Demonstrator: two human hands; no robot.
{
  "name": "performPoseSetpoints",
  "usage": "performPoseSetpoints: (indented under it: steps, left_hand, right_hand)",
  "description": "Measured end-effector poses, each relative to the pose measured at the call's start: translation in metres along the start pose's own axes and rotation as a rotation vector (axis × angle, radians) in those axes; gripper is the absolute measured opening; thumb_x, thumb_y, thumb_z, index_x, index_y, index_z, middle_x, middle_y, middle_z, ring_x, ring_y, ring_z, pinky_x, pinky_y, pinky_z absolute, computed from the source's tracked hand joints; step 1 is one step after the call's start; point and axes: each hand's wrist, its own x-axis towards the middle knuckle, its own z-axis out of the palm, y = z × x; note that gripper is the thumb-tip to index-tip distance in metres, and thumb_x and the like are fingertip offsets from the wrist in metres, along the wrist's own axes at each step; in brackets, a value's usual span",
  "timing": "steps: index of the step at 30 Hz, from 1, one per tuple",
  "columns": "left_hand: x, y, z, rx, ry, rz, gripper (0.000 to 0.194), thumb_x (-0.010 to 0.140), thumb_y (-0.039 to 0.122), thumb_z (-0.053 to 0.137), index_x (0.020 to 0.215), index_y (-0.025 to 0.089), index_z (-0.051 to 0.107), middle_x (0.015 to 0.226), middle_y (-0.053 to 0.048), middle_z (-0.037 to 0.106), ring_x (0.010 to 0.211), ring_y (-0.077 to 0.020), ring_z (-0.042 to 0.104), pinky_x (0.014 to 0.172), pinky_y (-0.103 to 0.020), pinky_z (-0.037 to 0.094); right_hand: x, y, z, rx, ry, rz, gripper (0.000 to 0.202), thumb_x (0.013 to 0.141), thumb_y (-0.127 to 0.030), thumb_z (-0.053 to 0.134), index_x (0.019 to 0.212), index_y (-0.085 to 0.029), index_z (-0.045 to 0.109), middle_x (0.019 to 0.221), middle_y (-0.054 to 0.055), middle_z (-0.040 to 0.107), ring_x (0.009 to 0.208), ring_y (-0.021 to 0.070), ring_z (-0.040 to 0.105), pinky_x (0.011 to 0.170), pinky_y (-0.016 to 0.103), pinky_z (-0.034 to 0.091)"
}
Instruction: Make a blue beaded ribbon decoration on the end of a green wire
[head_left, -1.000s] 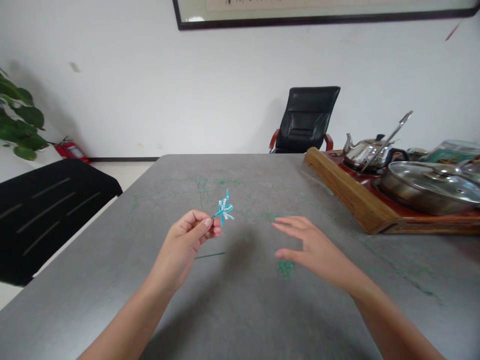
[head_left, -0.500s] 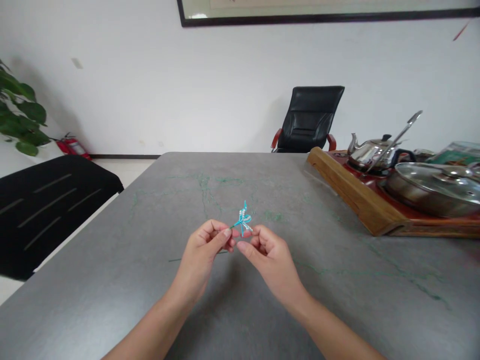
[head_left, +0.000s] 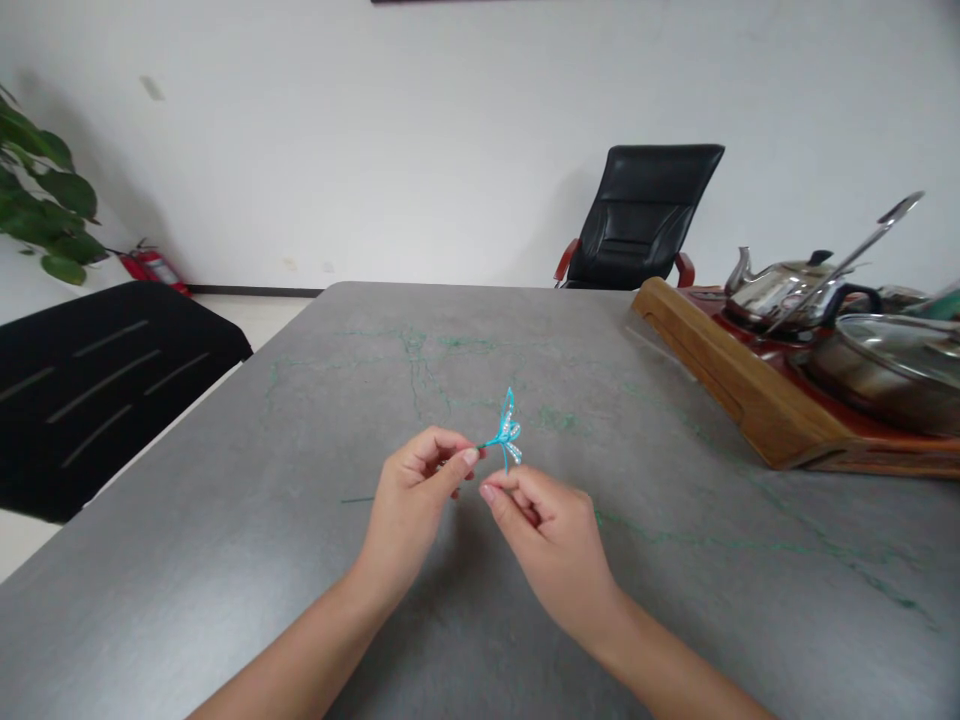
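Note:
A small blue flower-like piece (head_left: 508,432) with whitish beads on its petals stands out from the fingertips of my left hand (head_left: 424,490), which pinches its green stem. Just below the petals, my right hand (head_left: 544,515) is closed, thumb against forefinger, near a thin blue strand that hangs from the piece. Whether those fingertips grip the strand is too small to tell. A dark thin stick (head_left: 357,500) lies on the table, partly hidden behind my left hand.
The grey table (head_left: 225,560) bears scattered green threads (head_left: 720,542). At the right, a wooden tray (head_left: 697,375) holds a kettle (head_left: 787,290) and a lidded pan (head_left: 892,370). Black chairs (head_left: 645,215) stand beyond the table and at the left (head_left: 105,380).
The view has tilted down and turned slightly left. The petals have turned in my left hand's pinch, and my right fingertips sit a little lower relative to them.

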Motion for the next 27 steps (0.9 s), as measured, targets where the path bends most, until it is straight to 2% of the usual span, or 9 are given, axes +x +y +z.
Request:
performPoseSetpoints:
  steps: [3, 9, 14, 18, 23, 27]
  left_hand:
    - [-0.002, 0.0, -0.002, 0.056, 0.015, 0.02, 0.011, 0.08, 0.027, 0.068, 0.077, 0.017, 0.067, 0.067, 0.003, 0.061, 0.064, -0.0101, 0.05, 0.058, -0.021, 0.04]
    - [-0.003, 0.002, -0.003, 0.1, 0.036, 0.007, 0.014, 0.08, 0.028, 0.068, 0.073, 0.016, 0.067, 0.067, 0.002, 0.066, 0.062, -0.0093, 0.053, 0.059, -0.02, 0.041]
    - [-0.002, 0.003, -0.002, 0.141, 0.045, 0.006, 0.013, 0.08, 0.027, 0.068, 0.073, 0.016, 0.069, 0.065, 0.001, 0.067, 0.059, -0.0094, 0.053, 0.057, -0.02, 0.042]
    - [-0.004, 0.002, 0.0, 0.223, 0.064, 0.04, 0.012, 0.079, 0.027, 0.068, 0.075, 0.017, 0.071, 0.065, 0.001, 0.068, 0.058, -0.0108, 0.055, 0.056, -0.021, 0.043]
    - [-0.009, 0.0, 0.001, 0.448, 0.031, 0.242, 0.01, 0.083, 0.023, 0.065, 0.077, 0.019, 0.073, 0.069, 0.0, 0.07, 0.062, -0.0128, 0.059, 0.06, -0.023, 0.045]
    - [-0.01, 0.0, 0.0, 0.628, -0.1, 0.445, 0.014, 0.086, 0.017, 0.059, 0.08, 0.019, 0.071, 0.068, 0.0, 0.067, 0.062, -0.013, 0.058, 0.061, -0.024, 0.043]
  right_hand:
    - [-0.002, -0.002, -0.001, -0.09, 0.07, -0.131, 0.017, 0.089, -0.016, 0.055, 0.077, -0.017, 0.066, 0.057, -0.006, 0.045, 0.05, 0.0078, 0.038, 0.053, 0.023, 0.03]
    - [-0.004, -0.003, -0.002, -0.257, 0.176, -0.336, 0.016, 0.088, -0.012, 0.056, 0.078, -0.015, 0.068, 0.057, -0.004, 0.05, 0.05, 0.0087, 0.043, 0.053, 0.024, 0.032]
    - [-0.004, -0.004, -0.003, -0.41, 0.241, -0.443, 0.018, 0.089, -0.013, 0.055, 0.078, -0.015, 0.069, 0.06, -0.001, 0.058, 0.053, 0.0112, 0.051, 0.055, 0.026, 0.035]
    - [-0.004, -0.005, -0.006, -0.599, 0.307, -0.556, 0.017, 0.089, -0.013, 0.058, 0.077, -0.015, 0.069, 0.055, -0.001, 0.055, 0.051, 0.013, 0.05, 0.054, 0.029, 0.034]
    - [-0.003, -0.005, -0.014, -0.747, 0.348, -0.698, 0.015, 0.09, -0.013, 0.058, 0.089, -0.016, 0.072, 0.054, -0.001, 0.053, 0.052, 0.0139, 0.048, 0.052, 0.03, 0.032]
    - [0.002, -0.004, -0.022, -0.823, 0.348, -0.61, 0.021, 0.091, -0.014, 0.054, 0.086, -0.022, 0.073, 0.058, -0.001, 0.055, 0.053, 0.0124, 0.048, 0.052, 0.027, 0.033]
